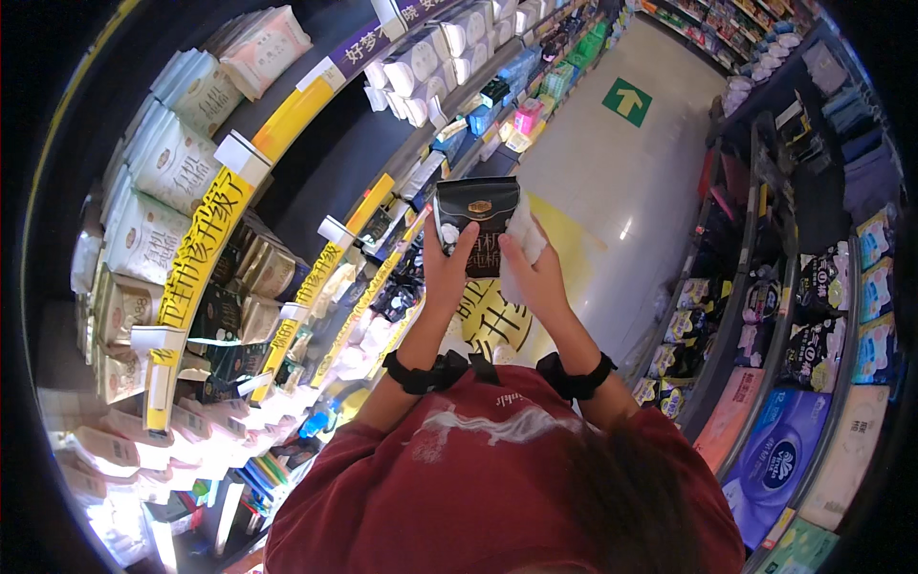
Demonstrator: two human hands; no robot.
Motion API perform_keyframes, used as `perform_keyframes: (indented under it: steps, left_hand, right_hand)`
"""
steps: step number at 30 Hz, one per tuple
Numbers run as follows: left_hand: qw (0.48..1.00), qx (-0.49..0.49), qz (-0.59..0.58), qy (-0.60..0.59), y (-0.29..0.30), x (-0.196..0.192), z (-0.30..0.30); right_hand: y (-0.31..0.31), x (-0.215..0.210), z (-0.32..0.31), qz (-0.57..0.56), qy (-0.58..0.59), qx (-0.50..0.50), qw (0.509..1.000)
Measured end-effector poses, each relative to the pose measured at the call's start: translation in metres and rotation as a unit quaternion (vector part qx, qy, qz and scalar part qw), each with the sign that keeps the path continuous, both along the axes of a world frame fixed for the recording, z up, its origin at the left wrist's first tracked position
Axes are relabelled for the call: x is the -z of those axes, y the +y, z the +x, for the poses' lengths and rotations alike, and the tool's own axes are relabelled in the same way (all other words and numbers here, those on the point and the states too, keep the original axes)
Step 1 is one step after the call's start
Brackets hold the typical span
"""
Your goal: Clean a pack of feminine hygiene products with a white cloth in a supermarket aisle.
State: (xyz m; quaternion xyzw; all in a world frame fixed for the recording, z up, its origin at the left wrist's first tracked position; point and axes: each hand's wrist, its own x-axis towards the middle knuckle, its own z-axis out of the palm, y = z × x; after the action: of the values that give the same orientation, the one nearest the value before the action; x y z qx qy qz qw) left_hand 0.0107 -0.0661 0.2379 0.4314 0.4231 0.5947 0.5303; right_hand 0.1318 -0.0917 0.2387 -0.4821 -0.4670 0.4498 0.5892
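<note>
I hold black pack (476,225) up in aisle, chest-high, between shelves (206,239). Left hand (447,273) clamped on lower left edge; right hand (535,273) clamped on right side with white wrapper (526,234). Advise: keep thumbs on face, pack level, steady.

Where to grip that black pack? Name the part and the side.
Grip the black pack by its lower half, coming from below, one hand per side edge. It stands upright and flat, its top and face are free, and the left hand and right hand sit there.
</note>
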Motion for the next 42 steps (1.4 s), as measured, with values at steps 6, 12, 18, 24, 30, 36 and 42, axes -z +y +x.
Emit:
perform_keyframes:
  steps: [6,12,18,24,30,36,42]
  left_hand:
    - [0.998,0.025,-0.039,-0.033,-0.016,0.006,0.006]
    - [0.979,0.201,-0.016,-0.024,-0.040,0.010,0.013]
    - [0.930,0.317,-0.072,-0.170,-0.061,0.026,0.023]
    - [0.895,0.372,-0.163,-0.185,-0.070,0.026,0.033]
    - [0.889,0.396,-0.111,-0.202,-0.069,0.028,0.035]
    - [0.880,0.333,-0.130,-0.313,-0.069,0.024,0.036]
    - [0.879,0.358,-0.131,-0.287,-0.068,0.037,0.030]
  right_hand:
    - [-0.031,0.006,0.005,-0.023,-0.034,0.036,0.999]
    - [-0.041,0.007,0.055,-0.057,0.094,0.015,0.994]
    - [-0.067,0.002,0.072,-0.116,0.111,-0.006,0.987]
    - [-0.081,0.008,0.095,-0.108,0.089,-0.019,0.990]
    - [-0.088,0.000,0.089,-0.050,0.100,0.010,0.994]
    - [-0.082,0.010,0.084,-0.004,0.020,0.160,0.987]
    - [-0.076,-0.014,0.093,-0.007,0.068,0.168,0.983]
